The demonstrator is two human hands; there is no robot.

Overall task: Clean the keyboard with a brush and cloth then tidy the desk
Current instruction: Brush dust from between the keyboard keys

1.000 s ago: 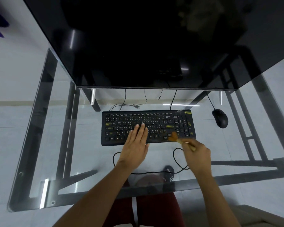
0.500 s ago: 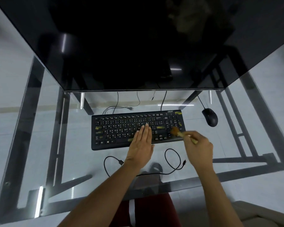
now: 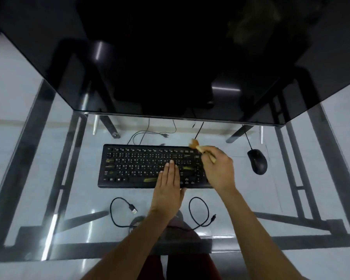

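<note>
Brushing stage, cloth nowhere in view. Left hand (image 3: 167, 188) lying flat on the keyboard (image 3: 150, 166), fingers (image 3: 171, 168) straight and together over the middle keys, holding nothing, just pinning the board down. Right hand (image 3: 218, 168) curled around the wooden handle of the brush (image 3: 198, 147), bristles up at the far right corner of the keyboard, at or just past its back edge; contact with the keys hard to judge from here. To do this well: short, light strokes along each row, bristles angled into the gaps between keys, sweeping dust toward one edge rather than back across ground already covered; steady downward pressure from the flat hand so the board does not slide on the glass; flat hand shifted aside when the brush reaches the keys beneath it. Yellowish smears on several keys probably a job for the cloth rather than the brush. Keyboard centred on a glass surface (image 3: 49, 178) with a dark metal frame, pale floor visible through it. Black mouse (image 3: 257, 161) well to the right of the keyboard, loose USB cable (image 3: 121, 209) coiled near the front edge, a second thin cable (image 3: 200, 211) looped beside it. Large dark monitor (image 3: 170, 57) overhead at the back, cords trailing down behind.
</note>
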